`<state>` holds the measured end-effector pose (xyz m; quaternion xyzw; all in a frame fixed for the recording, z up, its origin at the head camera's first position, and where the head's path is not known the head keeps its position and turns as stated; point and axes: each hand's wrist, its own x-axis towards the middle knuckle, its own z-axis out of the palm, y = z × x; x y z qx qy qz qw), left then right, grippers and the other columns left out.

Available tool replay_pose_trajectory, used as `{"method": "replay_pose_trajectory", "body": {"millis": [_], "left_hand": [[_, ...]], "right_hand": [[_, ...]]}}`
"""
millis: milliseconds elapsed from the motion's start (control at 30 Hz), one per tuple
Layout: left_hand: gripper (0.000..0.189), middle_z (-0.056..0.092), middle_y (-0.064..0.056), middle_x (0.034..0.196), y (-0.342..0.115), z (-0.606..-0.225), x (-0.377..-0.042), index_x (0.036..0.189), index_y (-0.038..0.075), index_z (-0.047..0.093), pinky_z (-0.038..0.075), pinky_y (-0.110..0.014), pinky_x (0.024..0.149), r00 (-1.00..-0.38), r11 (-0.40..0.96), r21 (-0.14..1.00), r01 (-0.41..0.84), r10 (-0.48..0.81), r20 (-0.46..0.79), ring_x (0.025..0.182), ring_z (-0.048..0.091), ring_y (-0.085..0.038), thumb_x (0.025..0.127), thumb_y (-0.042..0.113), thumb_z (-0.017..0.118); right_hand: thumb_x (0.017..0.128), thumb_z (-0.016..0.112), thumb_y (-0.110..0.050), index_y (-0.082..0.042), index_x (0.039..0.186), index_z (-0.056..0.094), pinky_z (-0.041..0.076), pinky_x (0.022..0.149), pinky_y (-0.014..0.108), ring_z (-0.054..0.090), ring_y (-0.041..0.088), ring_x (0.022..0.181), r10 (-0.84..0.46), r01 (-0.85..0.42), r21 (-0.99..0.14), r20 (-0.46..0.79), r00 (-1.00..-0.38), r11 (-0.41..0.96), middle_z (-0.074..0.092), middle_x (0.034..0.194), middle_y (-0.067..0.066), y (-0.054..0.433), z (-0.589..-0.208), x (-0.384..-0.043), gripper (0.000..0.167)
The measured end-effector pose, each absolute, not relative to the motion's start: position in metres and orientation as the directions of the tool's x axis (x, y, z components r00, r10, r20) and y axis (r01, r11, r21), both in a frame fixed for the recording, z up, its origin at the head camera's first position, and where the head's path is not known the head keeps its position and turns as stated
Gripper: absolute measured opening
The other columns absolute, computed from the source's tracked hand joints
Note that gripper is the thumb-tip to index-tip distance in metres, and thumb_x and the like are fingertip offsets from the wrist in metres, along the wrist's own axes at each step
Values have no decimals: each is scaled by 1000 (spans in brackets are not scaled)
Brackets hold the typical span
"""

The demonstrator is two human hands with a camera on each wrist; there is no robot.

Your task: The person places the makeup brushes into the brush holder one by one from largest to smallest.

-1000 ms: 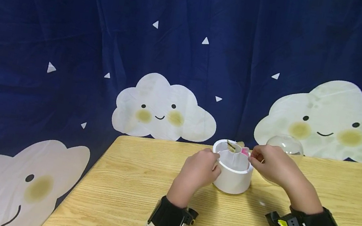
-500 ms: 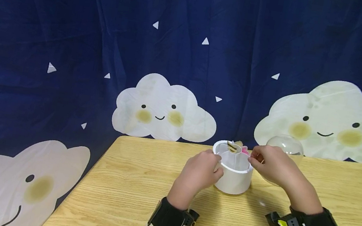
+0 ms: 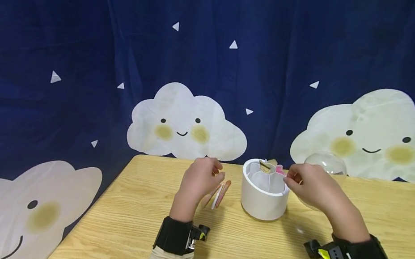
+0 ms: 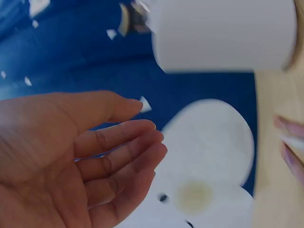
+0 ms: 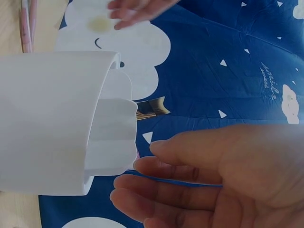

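Note:
A white round holder [image 3: 262, 205] with inner dividers stands near the back of the table. Out of it stick a flat item with a dark notched end [image 5: 154, 108] and a pink piece [image 3: 280, 170]. My right hand [image 3: 311, 182] is at the holder's right rim, its fingertips [image 5: 124, 183] beside the dividers. To the left, my left hand [image 3: 198, 175] hovers by several slim sticks, among them a white one [image 3: 216, 197] and a pinkish one [image 3: 223, 193], lying on the table. Its fingers are loosely bent with nothing between them in the left wrist view.
A clear dome [image 3: 326, 161] stands behind my right hand, partly hidden by it. The wooden table [image 3: 128, 216] ends at a dark blue curtain [image 3: 195, 1] with cloud shapes. Each wrist wears a black strap [image 3: 175, 237] with a small device.
My left hand has left the holder's left rim and moved left, and the slim sticks now show beside it. My right hand has stayed at the right rim.

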<state>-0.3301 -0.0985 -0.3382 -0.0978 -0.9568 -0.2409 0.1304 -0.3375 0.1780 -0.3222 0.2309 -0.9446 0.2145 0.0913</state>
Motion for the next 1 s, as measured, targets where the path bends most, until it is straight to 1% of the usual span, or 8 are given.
{"method": "replay_pose_trajectory", "body": {"millis": [67,100,167,267,333,467,767,1000], "left_hand": [[13,74,-5,91,-107,-347,-336,100,5,76,56,-36,70,-956,872,439,219,101,275,83,69,-21,91,15,72],[8,71,-4,83,-110,-351,-339,92,5,75,53,-34,64,-962,873,444,202,92,256,75,66,-19,90,13,73],[20,58,2,65,-115,-359,-343,70,8,67,43,-28,52,-977,877,454,160,76,197,58,52,-13,90,11,73],[39,38,6,54,-119,-372,-350,54,13,50,27,-24,46,-995,890,448,80,42,93,50,32,-10,86,6,72],[46,31,6,51,-121,-378,-352,49,15,42,23,-24,45,-999,902,430,29,20,25,48,27,-11,82,2,71],[41,32,3,49,-123,-388,-354,47,12,45,25,-26,43,-999,920,391,-28,-10,-49,48,30,-13,74,-2,73],[32,44,0,51,-124,-398,-355,54,6,59,32,-27,45,-997,931,360,-67,-47,-62,49,40,-16,76,5,81],[31,45,-1,54,-124,-403,-357,54,7,55,32,-28,44,-997,935,350,-65,-50,-50,49,42,-17,73,1,78]], "right_hand": [[93,66,-13,-6,79,67,47,62,37,56,19,68,-397,-474,-361,269,-877,803,64,73,1,178,-322,-338,16],[93,66,-13,-6,79,67,47,62,37,56,18,68,-397,-475,-359,270,-877,804,64,73,0,177,-323,-338,16],[93,66,-13,-6,79,67,47,62,37,56,18,67,-400,-477,-359,270,-876,803,64,73,0,177,-323,-338,16],[93,67,-13,-7,78,67,47,62,37,56,18,67,-405,-486,-355,280,-870,799,63,72,0,178,-325,-338,16],[93,67,-13,-6,78,67,47,62,37,56,18,67,-408,-491,-355,286,-867,795,63,72,0,178,-325,-338,16],[93,67,-13,-6,79,67,47,62,37,56,18,67,-410,-495,-356,289,-865,793,64,72,0,178,-325,-339,15],[93,67,-13,-4,82,69,47,61,36,56,19,67,-404,-480,-364,267,-875,798,65,74,2,176,-324,-339,15],[93,67,-13,-2,84,69,48,62,37,57,20,68,-409,-482,-360,262,-874,799,65,75,3,175,-325,-338,14]]}}
